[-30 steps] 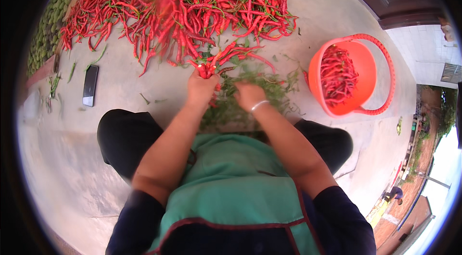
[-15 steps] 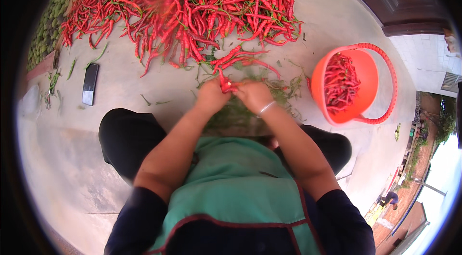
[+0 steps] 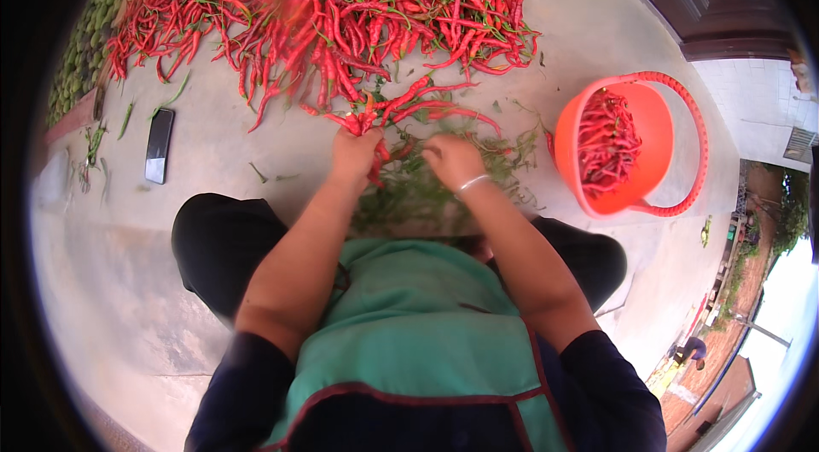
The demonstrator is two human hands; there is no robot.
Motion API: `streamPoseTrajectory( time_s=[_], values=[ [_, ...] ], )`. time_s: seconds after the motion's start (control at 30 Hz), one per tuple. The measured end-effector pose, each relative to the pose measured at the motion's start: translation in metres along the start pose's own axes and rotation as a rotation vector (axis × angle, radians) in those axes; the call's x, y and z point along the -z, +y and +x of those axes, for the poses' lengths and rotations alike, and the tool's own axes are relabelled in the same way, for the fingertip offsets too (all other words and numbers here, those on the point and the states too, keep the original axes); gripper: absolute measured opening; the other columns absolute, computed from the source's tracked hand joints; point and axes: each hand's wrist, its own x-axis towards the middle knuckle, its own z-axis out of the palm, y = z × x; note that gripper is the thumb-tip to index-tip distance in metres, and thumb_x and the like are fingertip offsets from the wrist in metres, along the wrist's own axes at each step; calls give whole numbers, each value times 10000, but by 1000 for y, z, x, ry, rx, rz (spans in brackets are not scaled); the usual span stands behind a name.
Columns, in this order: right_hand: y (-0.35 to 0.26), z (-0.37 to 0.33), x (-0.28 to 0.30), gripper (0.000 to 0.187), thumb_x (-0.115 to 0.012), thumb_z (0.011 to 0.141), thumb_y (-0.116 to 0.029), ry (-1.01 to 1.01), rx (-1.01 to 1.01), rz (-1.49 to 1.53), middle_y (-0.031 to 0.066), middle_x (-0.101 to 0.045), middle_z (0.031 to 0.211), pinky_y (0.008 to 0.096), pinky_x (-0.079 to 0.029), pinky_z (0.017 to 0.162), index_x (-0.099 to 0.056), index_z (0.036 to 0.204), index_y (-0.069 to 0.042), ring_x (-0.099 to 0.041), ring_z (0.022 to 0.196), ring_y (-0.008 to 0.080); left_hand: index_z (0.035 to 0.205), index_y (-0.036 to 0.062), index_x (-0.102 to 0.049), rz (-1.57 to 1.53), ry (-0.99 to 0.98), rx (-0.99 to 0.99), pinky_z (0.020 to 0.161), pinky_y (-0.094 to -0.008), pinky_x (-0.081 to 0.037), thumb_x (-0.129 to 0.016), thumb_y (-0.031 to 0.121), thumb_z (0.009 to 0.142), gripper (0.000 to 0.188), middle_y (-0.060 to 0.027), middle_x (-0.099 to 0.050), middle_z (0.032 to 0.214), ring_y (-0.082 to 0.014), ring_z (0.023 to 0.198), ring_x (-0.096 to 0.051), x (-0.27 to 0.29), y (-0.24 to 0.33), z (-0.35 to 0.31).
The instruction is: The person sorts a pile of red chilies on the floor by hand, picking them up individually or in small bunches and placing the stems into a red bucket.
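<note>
My left hand [image 3: 353, 155] is closed round a few red chili peppers [image 3: 362, 121], whose ends stick out above and below the fist. Just to its right, my right hand [image 3: 455, 164] is held apart from it with the fingertips pinched together. Whatever may be in that pinch is too small to make out. Under and between both hands lies a scatter of green stems and leaves [image 3: 409, 205]. A few loose red chilies [image 3: 452, 113] lie just beyond them, at the near edge of a big heap of red chilies [image 3: 409, 4].
An orange bucket [image 3: 653, 141] with a handle lies tipped at the right, red chilies [image 3: 607, 145] inside. A phone [image 3: 159, 147] rests on the concrete floor [image 3: 213, 166] at left. Green produce [image 3: 85, 47] is piled far left. Another person [image 3: 695, 351] is far off at right.
My hands were together on the chilies. Now they are apart: the left has moved slightly left and up with the chilies, the right has drawn a little to the right.
</note>
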Motion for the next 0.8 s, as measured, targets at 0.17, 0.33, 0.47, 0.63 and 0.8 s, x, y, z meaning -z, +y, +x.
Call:
streamPoseTrajectory(
  time_s=[0.17, 0.33, 0.47, 0.63, 0.8],
  values=[
    [-20, 19, -38, 175, -651, 720, -152, -23, 194, -85, 116, -525, 922, 379, -493, 711, -599, 878, -98, -572, 834, 282, 835, 8, -550, 270, 1, 17, 358, -292, -367, -569, 34, 756, 85, -87, -558, 578, -150, 407, -491, 14, -6, 7],
    [-17, 16, -15, 141, -605, 774, -233, -23, 134, 37, 90, -543, 843, 385, -488, 687, -626, 802, -96, -569, 826, 271, 873, -10, -554, 203, -5, 127, 526, -296, -478, -592, 38, 777, 114, -102, -597, 719, -190, 570, -578, 16, 5, 1],
    [-28, -7, 13, 229, -554, 848, -277, 82, -240, 570, 114, -617, 719, 344, -457, 601, -619, 933, -74, -575, 619, 277, 933, -11, -554, -84, -135, 257, 636, -322, -515, -591, 71, 801, 159, -130, -623, 864, -225, 744, -622, 0, 13, -10],
    [-20, -54, 27, 291, -533, 841, -208, 211, -212, 692, 181, -608, 831, 372, -472, 685, -553, 1080, -44, -613, 762, 296, 948, -23, -582, -94, -334, 337, 719, -344, -527, -614, 79, 797, 185, -131, -632, 849, -229, 782, -628, -75, 11, -40],
    [59, -111, 141, 350, -516, 906, -271, 853, -556, 1737, 80, -600, 982, 320, -475, 779, -514, 1143, -12, -607, 898, 200, 973, 11, -511, 19, -861, 245, 721, -326, -483, -621, 232, 838, 281, -95, -599, 899, -181, 811, -587, -269, 48, -88]
  ],
)
